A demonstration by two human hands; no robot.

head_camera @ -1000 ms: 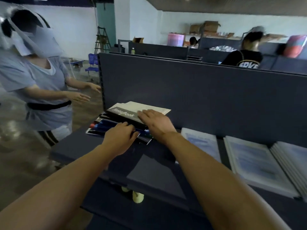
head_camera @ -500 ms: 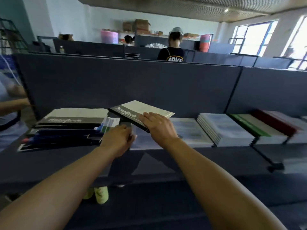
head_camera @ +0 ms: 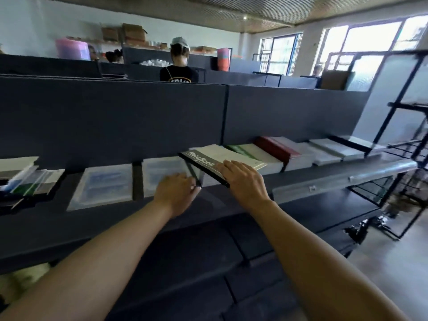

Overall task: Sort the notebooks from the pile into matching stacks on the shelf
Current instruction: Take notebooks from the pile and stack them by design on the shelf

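Above the front edge of the long dark shelf (head_camera: 335,174), the black-spined notebook with a pale cover and the white word "NoteBook" (head_camera: 208,162) is held in the air, tilted, its spine side lower and nearer to the person. Its long axis runs from the upper left to the lower right, along the spine. The right hand (head_camera: 243,180) lies on the right end of this notebook, with the fingers spread rather flat over the cover; the thumb is hidden under it, so I judge that it grips the notebook from below, but this is not plainly shown. The left hand (head_camera: 177,192) is just left of the notebook, lower, with the fingers loosely bent. Its fingertips are at the lower corner of the spine; whether they touch it or only come near, I cannot tell.

Just behind the notebook, and partly covered by it, lies a stack with green spines (head_camera: 243,150). Right of the notebook come a stack with dark red covers (head_camera: 275,147) and then pale grey stacks (head_camera: 333,148). Left of the notebook lie two flat pale blue plastic-wrapped packs (head_camera: 104,186), and far left the mixed pile of notebooks (head_camera: 25,179), blurred.

The right hand is the nearer one and carries the weight, so the coming move depends on it. I see no clear matching black-spined stack near the notebook; if there is one, it is probably further right, so the notebook should travel that way with its spine parallel to the other spines.
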